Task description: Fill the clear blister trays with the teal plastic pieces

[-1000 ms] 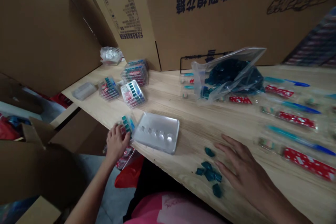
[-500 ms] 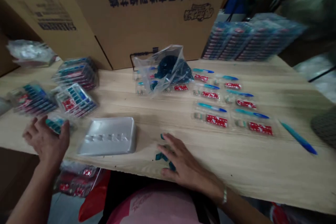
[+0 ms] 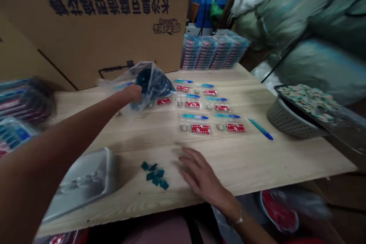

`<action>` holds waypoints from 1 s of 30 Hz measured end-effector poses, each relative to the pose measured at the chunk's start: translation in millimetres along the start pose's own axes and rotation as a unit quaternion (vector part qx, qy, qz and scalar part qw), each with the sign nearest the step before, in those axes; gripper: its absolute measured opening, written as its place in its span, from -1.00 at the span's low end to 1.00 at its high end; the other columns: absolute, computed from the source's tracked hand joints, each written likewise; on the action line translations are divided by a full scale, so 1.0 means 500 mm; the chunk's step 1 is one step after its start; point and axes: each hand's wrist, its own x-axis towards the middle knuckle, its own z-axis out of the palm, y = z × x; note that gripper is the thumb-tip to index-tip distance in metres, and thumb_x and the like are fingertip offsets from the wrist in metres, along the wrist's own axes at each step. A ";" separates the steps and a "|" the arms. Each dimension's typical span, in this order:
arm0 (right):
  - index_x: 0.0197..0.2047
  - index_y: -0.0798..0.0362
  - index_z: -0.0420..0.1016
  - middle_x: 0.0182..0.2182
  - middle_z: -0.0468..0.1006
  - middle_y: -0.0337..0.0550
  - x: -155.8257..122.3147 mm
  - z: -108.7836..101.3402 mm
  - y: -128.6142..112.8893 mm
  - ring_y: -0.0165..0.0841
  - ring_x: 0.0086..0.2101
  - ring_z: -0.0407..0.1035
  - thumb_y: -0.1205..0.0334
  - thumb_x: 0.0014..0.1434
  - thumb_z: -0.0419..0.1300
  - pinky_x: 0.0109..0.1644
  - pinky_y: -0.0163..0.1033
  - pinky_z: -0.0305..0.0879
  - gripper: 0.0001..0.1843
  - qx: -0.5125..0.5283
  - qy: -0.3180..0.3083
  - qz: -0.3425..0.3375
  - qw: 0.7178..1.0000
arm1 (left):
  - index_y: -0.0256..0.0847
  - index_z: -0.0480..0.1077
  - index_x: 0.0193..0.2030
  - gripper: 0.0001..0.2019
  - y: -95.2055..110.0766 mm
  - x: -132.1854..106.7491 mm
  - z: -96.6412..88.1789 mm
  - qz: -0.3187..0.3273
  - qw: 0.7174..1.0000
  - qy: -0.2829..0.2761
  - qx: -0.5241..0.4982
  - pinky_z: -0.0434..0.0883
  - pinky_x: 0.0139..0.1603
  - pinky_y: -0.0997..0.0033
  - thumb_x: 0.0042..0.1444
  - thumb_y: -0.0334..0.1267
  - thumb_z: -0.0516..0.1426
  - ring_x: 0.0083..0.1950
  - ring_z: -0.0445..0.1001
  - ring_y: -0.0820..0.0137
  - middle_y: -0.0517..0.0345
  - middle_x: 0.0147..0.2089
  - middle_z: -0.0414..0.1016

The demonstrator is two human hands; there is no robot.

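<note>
My left hand [image 3: 132,93] is at the opening of a clear plastic bag [image 3: 156,72] that holds dark teal pieces. Its fingers are hidden by the bag and blur. Over the table's near part, my right hand [image 3: 201,173] is open, fingers spread and slightly blurred, with nothing in them. Just left of it lie several small dark teal square pieces [image 3: 156,175]. Beneath my left forearm is a clear plastic tray [image 3: 85,179], partly covered by the arm. Beyond my right hand, clear packs with blue pens and red dotted pieces [image 3: 200,129] stand in rows.
A loose blue pen [image 3: 260,129] lies at the right, near a grey basket [image 3: 294,120] topped with small pale pieces. Stacked packs [image 3: 211,51] stand at the back, beside a large cardboard box [image 3: 114,34]. More packs [image 3: 23,101] are piled at the left.
My left hand has gone from the packs at the left to the plastic bag. My right hand has drawn right, off the teal pieces. The view has turned right.
</note>
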 end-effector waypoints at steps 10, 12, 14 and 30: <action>-0.10 0.06 0.48 -0.09 0.53 0.04 -0.075 -0.099 0.160 -0.21 -0.03 0.42 0.27 0.31 0.00 0.05 -0.04 0.41 -0.76 -0.099 0.057 0.144 0.983 | -0.30 0.33 0.10 -0.67 -0.072 0.046 0.062 0.056 0.954 -0.131 0.264 0.44 0.02 0.10 0.27 -0.17 0.10 0.03 0.44 0.24 -0.02 0.10 0.38; 0.07 0.09 0.42 0.09 0.44 0.10 -0.012 -0.087 0.163 -0.17 0.11 0.31 0.26 0.32 -0.02 0.15 0.02 0.32 -0.67 -0.106 0.029 0.112 0.988 | -0.31 0.37 0.01 -0.71 -0.053 0.039 0.047 0.080 0.942 -0.148 0.291 0.47 -0.06 0.16 0.25 -0.15 0.11 -0.06 0.47 0.28 0.02 0.00 0.43; 0.22 0.12 0.31 0.25 0.28 0.15 0.048 -0.066 0.164 -0.06 0.24 0.15 0.22 0.31 0.00 0.22 0.15 0.20 -0.56 -0.140 -0.014 0.091 0.986 | -0.32 0.41 -0.19 -0.82 -0.020 0.030 0.024 0.106 0.931 -0.154 0.313 0.43 -0.16 0.30 0.20 -0.21 0.16 -0.22 0.43 0.39 0.15 -0.23 0.44; 0.17 0.24 0.37 0.12 0.43 0.19 -0.011 0.002 0.100 -0.02 0.07 0.27 0.25 0.31 0.00 0.09 0.10 0.22 -0.57 -0.199 -0.044 0.016 0.979 | -0.27 0.39 -0.28 -0.73 0.013 -0.384 0.004 0.144 0.827 -0.343 0.422 0.40 -0.14 0.34 -0.07 -0.62 0.02 -0.16 0.46 0.33 0.02 -0.14 0.42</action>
